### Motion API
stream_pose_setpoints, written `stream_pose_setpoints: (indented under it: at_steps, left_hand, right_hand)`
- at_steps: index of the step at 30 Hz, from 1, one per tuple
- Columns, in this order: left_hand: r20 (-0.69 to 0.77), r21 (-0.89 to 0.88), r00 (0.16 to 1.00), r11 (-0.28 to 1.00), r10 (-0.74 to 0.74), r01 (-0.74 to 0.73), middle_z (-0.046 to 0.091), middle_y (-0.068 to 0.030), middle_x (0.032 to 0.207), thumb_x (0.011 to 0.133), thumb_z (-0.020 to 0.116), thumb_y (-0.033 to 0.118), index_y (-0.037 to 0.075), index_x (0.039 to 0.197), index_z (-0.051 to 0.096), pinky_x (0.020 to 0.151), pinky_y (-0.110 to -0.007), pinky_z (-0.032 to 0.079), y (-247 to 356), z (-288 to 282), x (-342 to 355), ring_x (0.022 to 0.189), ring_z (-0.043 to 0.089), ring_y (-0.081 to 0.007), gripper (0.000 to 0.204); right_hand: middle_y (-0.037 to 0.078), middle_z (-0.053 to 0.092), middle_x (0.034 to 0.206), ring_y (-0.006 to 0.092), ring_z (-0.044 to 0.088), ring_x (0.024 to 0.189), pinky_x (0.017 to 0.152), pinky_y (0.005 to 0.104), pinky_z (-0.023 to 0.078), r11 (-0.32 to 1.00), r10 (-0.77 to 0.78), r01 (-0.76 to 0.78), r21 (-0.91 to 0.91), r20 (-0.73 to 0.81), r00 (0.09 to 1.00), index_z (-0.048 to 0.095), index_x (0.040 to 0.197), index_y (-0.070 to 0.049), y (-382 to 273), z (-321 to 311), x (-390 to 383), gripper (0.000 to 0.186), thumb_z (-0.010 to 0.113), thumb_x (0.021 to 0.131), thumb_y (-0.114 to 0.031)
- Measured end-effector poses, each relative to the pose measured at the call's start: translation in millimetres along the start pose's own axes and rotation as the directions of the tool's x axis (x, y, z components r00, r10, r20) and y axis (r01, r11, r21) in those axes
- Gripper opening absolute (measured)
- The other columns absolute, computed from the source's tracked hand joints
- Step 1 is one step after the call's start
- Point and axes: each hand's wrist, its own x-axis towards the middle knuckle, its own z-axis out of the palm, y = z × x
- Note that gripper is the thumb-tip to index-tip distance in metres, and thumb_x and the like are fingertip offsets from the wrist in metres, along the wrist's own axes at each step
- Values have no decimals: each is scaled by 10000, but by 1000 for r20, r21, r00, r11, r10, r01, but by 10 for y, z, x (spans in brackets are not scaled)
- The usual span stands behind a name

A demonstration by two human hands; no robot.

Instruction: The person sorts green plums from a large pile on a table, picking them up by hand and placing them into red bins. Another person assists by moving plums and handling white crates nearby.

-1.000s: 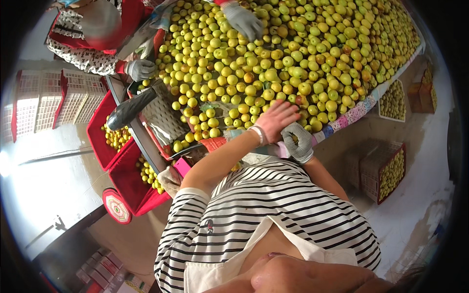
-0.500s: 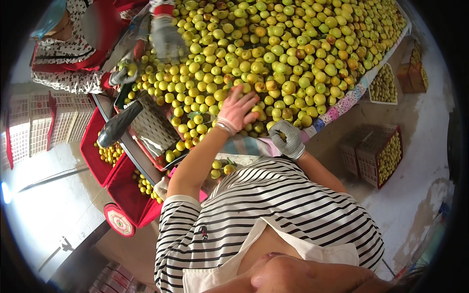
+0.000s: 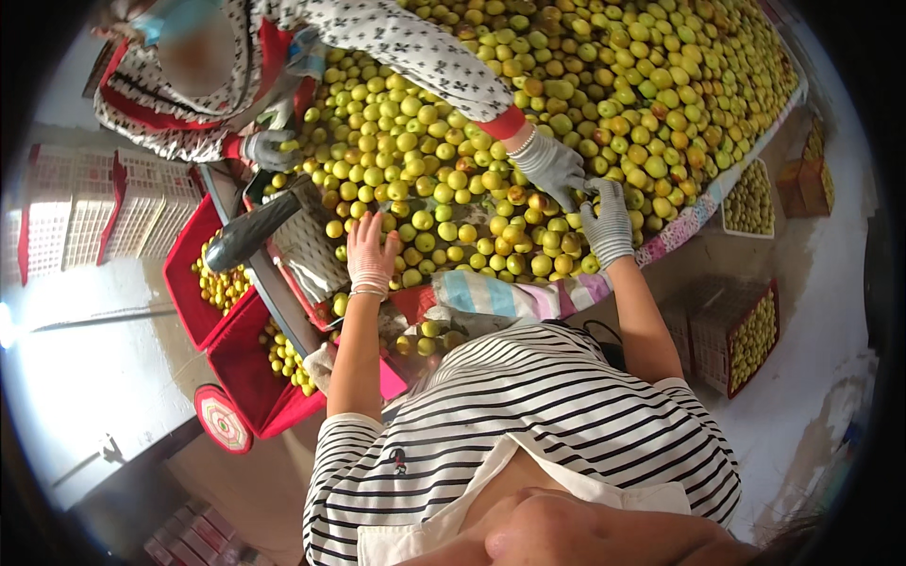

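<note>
A large heap of small round yellow-green fruits (image 3: 557,113), some blushed brown and looking like jujubes, covers the table before me. At the heap's near left edge lies my left hand (image 3: 371,253), bare-fingered with a pale band at the wrist. Its fingers are spread beside a few fruits and hold nothing. Farther right, my right hand (image 3: 609,224), in a grey striped glove, rests on the heap with fingers stretched forward; its fingertips are partly hidden. A co-worker's gloved hand (image 3: 549,168) reaches across and meets it.
A woven-patterned chute (image 3: 307,250) and a dark curved part (image 3: 250,231) stand left. Below them hang red fabric bins (image 3: 250,363) with fruits. Filled crates (image 3: 727,330) sit on the floor at right. The co-worker's other gloved hand (image 3: 271,149) is at far left.
My left hand has moved left and nearer, off the middle of the heap. My right hand has reached forward and right. The co-worker's arm now stretches across the heap; fruits between my hands are sparser.
</note>
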Motion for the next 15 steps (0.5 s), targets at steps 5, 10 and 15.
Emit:
stream_pose_setpoints:
  at_steps: [5, 10, 15]
  left_hand:
    - [-8, -748, 958, 638, -288, 186, 587, -151, 1290, 975, 553, 324, 12, 1288, 569, 1044, -369, 402, 63, -129, -508, 1197, 547, -286, 442]
    - [461, -887, 866, -89, -194, 453, 539, -175, 1329, 933, 614, 412, -34, 1366, 468, 1018, -398, 458, 819, -154, -905, 1206, 546, -284, 638]
    - [651, -649, 757, -565, -65, 510, 562, -110, 1236, 988, 504, 448, 47, 1379, 443, 846, -373, 551, 1217, -138, -975, 1013, 618, -225, 564]
  right_hand:
    - [153, 607, 950, 356, 602, 915, 838, 434, 486, 965, -169, 178, 193, -61, 984, 603, 986, -47, -209, 238, -149, 175, 612, 816, -89]
    - [108, 633, 1009, 238, 633, 882, 784, 352, 525, 836, -392, 204, 510, 295, 871, 610, 1013, -56, -946, 438, -569, 158, 571, 888, -146]
    - [134, 540, 1227, 320, 548, 1134, 958, 403, 479, 705, -670, 381, 598, 384, 635, 579, 1175, -65, -1516, 383, -670, 420, 707, 802, -209]
